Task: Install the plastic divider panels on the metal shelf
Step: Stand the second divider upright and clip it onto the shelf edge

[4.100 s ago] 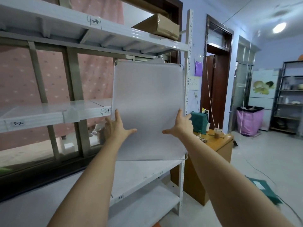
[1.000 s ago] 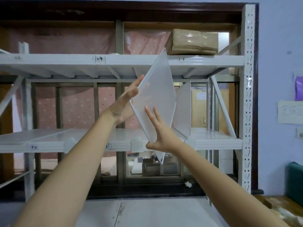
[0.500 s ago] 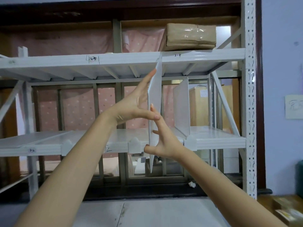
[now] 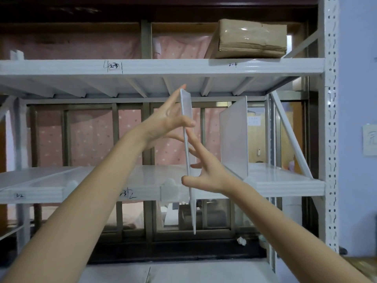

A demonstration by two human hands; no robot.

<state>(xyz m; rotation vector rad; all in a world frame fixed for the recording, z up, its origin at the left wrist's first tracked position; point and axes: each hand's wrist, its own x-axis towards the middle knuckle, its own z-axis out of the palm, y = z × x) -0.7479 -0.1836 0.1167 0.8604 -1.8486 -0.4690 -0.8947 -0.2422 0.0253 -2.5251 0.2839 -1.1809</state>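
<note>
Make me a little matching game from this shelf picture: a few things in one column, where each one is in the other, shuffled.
Things:
1. brown parcel
2. held divider panel
3. installed divider panel
4. label 2-3

Places:
A. standing upright on the middle shelf
B. on the front edge of the upper shelf
C. lying on the upper shelf
D. between the left hand and right hand

Pairs: 1-C, 2-D, 3-A, 4-B
</note>
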